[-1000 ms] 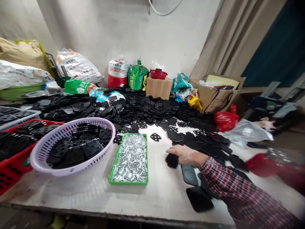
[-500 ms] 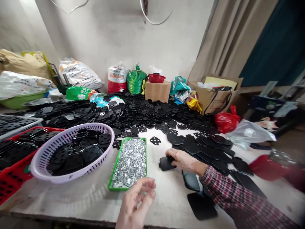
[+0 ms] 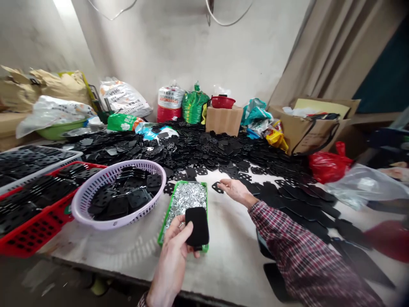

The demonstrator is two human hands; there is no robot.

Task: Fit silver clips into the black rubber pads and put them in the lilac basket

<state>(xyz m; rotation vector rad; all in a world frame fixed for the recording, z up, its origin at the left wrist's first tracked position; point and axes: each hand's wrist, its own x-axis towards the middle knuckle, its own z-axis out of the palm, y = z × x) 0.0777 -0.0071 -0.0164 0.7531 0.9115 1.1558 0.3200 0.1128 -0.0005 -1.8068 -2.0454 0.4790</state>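
On my feed the left hand [image 3: 171, 256] comes up from the near edge, palm turned up, wrist low. Its fingers and thumb are pressed together around a black pad [image 3: 197, 227], a matte rounded rectangle held upright-ish just above the near end of a green tray [image 3: 205, 221]. The hand is not touching the tray, as far as I can tell. The right hand [image 3: 236, 191], in a red plaid sleeve [image 3: 297, 243], reaches far across the table [image 3: 223, 268], fingers stretched out and nearly flat. Its fingertips are at a small perforated black plate [image 3: 217, 187], lying just past the far right corner of the tray. I can't tell if they are pinching it or only touching it.

The tray is packed with loose silver metal clips [image 3: 187, 198], bright and jumbled. To the left, a lilac plastic basket [image 3: 118, 223] with a slotted wall holds stacked black plates [image 3: 128, 198]. Further left, a red plastic crate [image 3: 41, 228] is also filled with black plates. Far off, a big heap of perforated black plates [image 3: 204, 149] spreads over the table, and larger black pads [image 3: 306, 215] lie to the right.
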